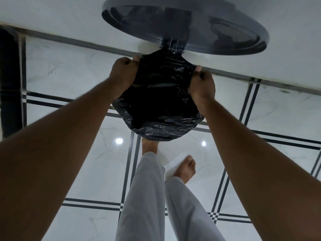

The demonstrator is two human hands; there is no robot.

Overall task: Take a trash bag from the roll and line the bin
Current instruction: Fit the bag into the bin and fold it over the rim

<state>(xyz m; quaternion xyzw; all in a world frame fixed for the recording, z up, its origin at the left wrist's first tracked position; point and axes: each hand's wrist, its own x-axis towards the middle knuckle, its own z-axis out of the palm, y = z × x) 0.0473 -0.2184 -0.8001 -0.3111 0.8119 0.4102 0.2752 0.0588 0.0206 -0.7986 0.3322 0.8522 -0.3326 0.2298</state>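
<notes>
A black trash bag [161, 101] covers the round mouth of the bin, its crinkled edge folded down over the near rim. The bin's grey round lid [225, 23] stands tipped up on its hinge behind the bag. My left hand [124, 73] pinches the bag's edge at the far left of the rim. My right hand [202, 82] pinches it at the far right. The bin's body is hidden under the bag. No roll of bags shows in the view.
The bin stands against a white wall with a grey skirting strip [78, 41]. The floor is glossy white tile with dark double lines [132, 162]. My bare feet [186, 168] and light trousers are just in front of the bin. A dark upright panel [10, 80] stands at the left.
</notes>
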